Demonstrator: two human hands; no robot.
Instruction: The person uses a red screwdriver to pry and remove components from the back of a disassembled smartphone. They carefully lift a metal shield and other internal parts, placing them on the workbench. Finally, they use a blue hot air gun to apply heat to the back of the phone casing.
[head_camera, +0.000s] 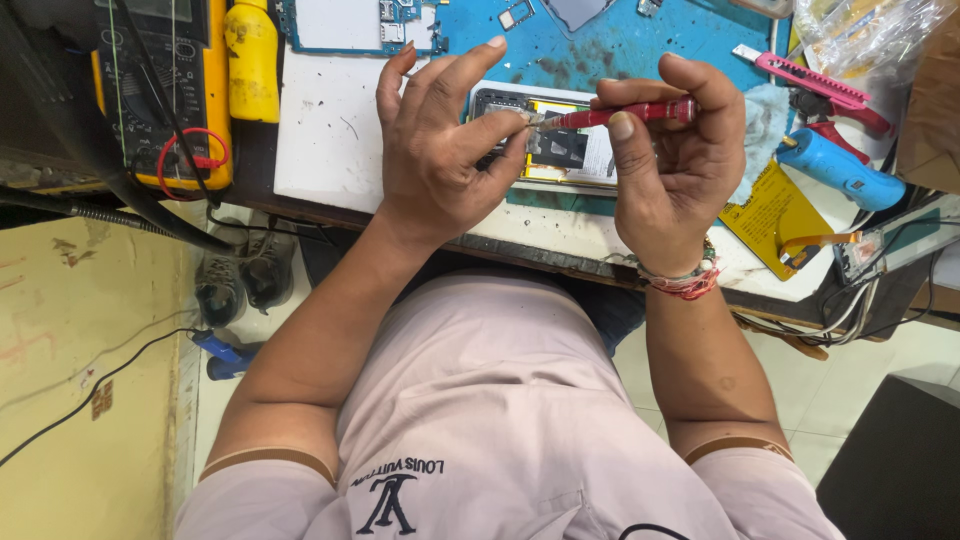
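Right hand (668, 160): pinching a red-handled tool (610, 115), upper centre of frame.
Left hand (440, 150): fingers partly spread, thumb and forefinger at the tool's metal tip.
Opened phone (560, 150): on the bench (320, 150), under both hands.
Yellow bottle (252, 60): upper left; contents unseen.

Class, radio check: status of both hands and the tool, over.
Right hand grips red screwdriver. Left hand pinches its tip above opened phone. Nothing in the way.

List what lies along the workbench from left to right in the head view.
Yellow multimeter → yellow bottle → white mat → left hand → opened phone → right hand holding a red screwdriver → pink utility knife → blue tool.
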